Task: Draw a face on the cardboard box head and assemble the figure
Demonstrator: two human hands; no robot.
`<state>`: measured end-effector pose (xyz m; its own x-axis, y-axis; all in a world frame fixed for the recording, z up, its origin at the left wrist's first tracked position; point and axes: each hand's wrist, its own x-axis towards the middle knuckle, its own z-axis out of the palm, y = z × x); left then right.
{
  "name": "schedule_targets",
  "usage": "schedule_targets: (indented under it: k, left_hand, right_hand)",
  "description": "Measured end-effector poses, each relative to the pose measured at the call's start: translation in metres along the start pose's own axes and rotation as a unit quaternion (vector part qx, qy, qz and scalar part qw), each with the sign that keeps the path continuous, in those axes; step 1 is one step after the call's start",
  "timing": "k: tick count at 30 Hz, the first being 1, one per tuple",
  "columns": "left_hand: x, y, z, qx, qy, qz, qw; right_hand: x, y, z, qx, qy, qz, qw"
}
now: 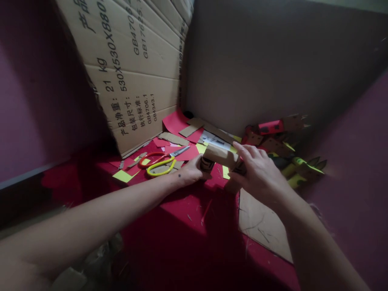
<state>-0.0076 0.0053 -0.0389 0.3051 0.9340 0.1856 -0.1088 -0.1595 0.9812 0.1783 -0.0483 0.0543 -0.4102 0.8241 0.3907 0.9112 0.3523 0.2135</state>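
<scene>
A brown cardboard tube (220, 156) lies crosswise between my hands, just above the red tabletop. At its left end, my left hand (194, 169) is closed around a dark-marked cardboard piece (207, 164). My right hand (253, 163) has its thumb and fingers curled around the tube's right end, where another dark-marked part shows between them. Whether these end pieces are fixed to the tube I cannot tell. Left of my left hand lie scissors (161, 165) with one red and one yellow handle, blades part open, on paper scraps.
Red paper (176, 122), yellow scraps (123, 176) and cardboard strips (173, 139) litter the red table (182, 242). A flat cardboard sheet (263, 222) lies under my right forearm. Several painted cardboard figures (298, 169) stand at right. A big printed carton panel (136, 72) rises behind, at left.
</scene>
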Motion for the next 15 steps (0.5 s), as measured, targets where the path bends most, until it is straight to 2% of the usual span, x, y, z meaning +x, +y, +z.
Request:
schedule_targets:
  k: [8,15]
  left_hand:
    - [0.009,0.003,-0.006,0.011,-0.084,-0.029,0.996]
    - [0.015,0.000,-0.006,0.011,-0.100,-0.032,0.994]
  right_hand:
    - [0.000,0.006,0.006,0.006,0.030,-0.002,1.000]
    - [-0.001,0.006,0.009,0.001,0.039,-0.009,0.999]
